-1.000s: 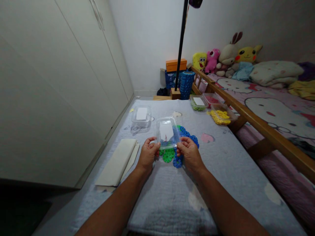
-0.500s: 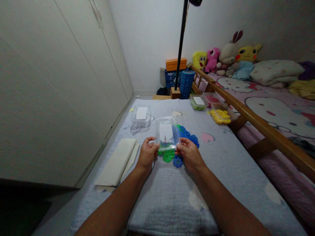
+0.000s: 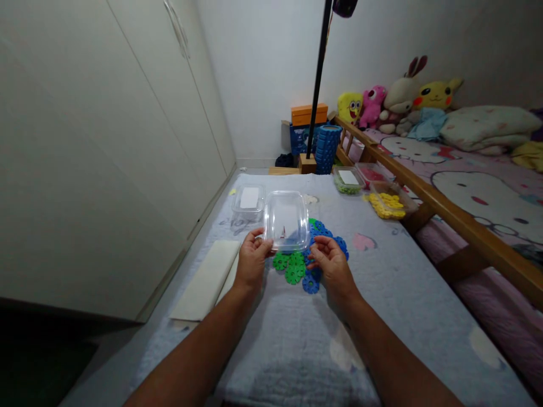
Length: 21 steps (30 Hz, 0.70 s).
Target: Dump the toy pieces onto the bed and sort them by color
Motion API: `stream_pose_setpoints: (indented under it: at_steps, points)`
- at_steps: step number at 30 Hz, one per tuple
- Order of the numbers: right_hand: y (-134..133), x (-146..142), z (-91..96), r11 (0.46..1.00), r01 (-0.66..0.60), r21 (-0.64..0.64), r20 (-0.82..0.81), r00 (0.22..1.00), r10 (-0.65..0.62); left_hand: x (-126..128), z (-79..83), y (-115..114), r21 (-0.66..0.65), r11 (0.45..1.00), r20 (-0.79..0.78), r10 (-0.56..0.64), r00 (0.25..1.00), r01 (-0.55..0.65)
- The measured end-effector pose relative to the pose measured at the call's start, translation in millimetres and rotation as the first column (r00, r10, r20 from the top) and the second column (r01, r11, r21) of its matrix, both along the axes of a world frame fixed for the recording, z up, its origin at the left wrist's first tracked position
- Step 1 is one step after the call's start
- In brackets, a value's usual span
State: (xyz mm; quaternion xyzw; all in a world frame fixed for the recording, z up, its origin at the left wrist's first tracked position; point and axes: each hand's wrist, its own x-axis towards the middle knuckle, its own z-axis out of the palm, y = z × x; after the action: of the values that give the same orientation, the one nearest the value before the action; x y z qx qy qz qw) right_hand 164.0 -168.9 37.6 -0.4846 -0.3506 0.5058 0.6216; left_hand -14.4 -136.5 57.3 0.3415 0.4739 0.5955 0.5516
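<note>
My left hand [image 3: 251,262] and my right hand [image 3: 331,265] hold a clear plastic container [image 3: 287,220] by its near corners, tilted up over the blanket. Both hands have their fingers closed on its edge. Under and behind the container lies a pile of flat green flower-shaped pieces [image 3: 291,267] and blue flower-shaped pieces [image 3: 327,237]. A second clear container with a white label [image 3: 249,200] sits further back on the left.
A grey-blue blanket [image 3: 382,294] covers the floor. A folded cream cloth [image 3: 207,280] lies left. Tubs of green pieces [image 3: 347,180], red pieces [image 3: 370,172] and yellow pieces [image 3: 386,204] stand by the wooden bed rail [image 3: 458,217]. A black pole [image 3: 319,79] rises behind.
The container has tipped up and lifted slightly, its open side turned toward me. The view shifted a little to the left. More green pieces show beneath it.
</note>
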Motion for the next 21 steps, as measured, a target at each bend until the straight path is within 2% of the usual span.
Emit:
stream_pose_setpoints:
  at_steps: [3,6,9,12,15,21]
  points:
    - [0.4,1.9,-2.3,1.0,0.017,0.014,0.056,0.998,-0.018,-10.9,22.5,21.7,0.012,0.997,-0.013,0.073,0.997,-0.073]
    - [0.6,2.4,-6.2,1.0,0.025,0.015,0.114,0.993,-0.027,-24.5,44.2,52.6,0.008,0.989,-0.003,0.15,0.989,-0.15]
    - [0.7,2.2,-9.8,1.0,0.03,0.006,0.157,0.987,-0.031,-36.9,57.7,85.6,-0.006,0.974,-0.012,0.227,0.974,-0.228]
    - [0.9,2.1,-12.5,1.0,0.028,0.002,0.174,0.984,-0.028,-47.1,58.8,114.0,-0.045,0.954,-0.073,0.293,0.953,-0.297]
    - [1.2,2.3,-14.6,1.0,0.022,-0.003,0.188,0.982,-0.021,-55.5,51.8,134.8,-0.093,0.936,-0.155,0.323,0.934,-0.339]
    - [1.5,3.9,-16.6,1.0,0.014,0.0,0.197,0.98,-0.013,-71.4,41.1,155.2,-0.088,0.913,-0.192,0.378,0.906,-0.399]
